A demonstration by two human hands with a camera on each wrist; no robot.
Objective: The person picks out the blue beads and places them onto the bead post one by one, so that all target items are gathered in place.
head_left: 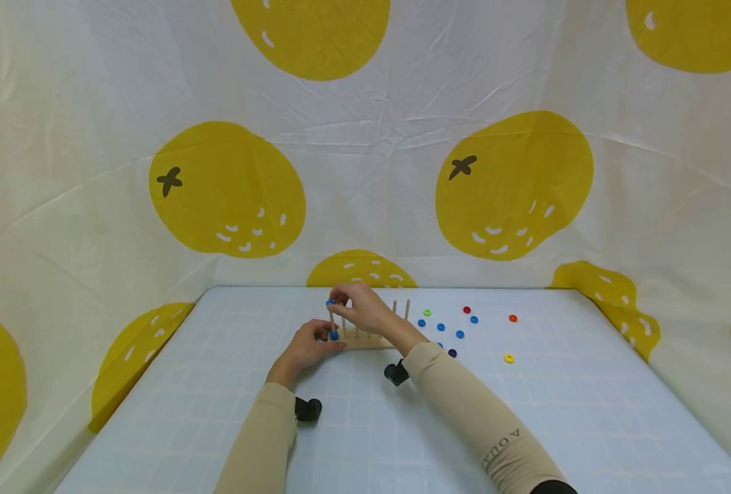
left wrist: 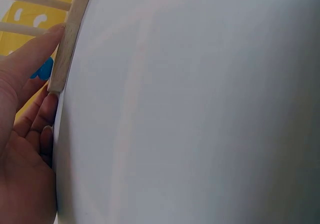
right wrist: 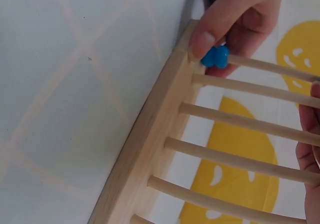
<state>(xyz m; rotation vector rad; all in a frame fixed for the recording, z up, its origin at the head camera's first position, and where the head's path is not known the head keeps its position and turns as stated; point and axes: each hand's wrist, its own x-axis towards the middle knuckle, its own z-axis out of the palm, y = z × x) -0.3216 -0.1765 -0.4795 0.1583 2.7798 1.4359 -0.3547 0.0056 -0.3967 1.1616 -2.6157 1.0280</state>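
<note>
A wooden peg rack (head_left: 372,342) with a row of upright pegs stands at mid-table. My left hand (head_left: 306,346) grips the left end of its base, the thumb (left wrist: 37,51) pressed along one side and the fingers round the end. Blue rings (right wrist: 216,56) sit at the foot of the leftmost peg, beside the left thumb. My right hand (head_left: 363,309) pinches another blue ring (head_left: 330,302) at the top of that same peg. In the right wrist view, only part of the right hand's fingers (right wrist: 309,149) shows, at the right edge.
Loose rings lie right of the rack: several blue ones (head_left: 441,327), a green ring (head_left: 427,312), a red ring (head_left: 467,310), an orange ring (head_left: 513,318), a yellow ring (head_left: 509,358) and a dark purple ring (head_left: 452,353). A fruit-patterned curtain (head_left: 372,192) stands behind the pale table (head_left: 365,439).
</note>
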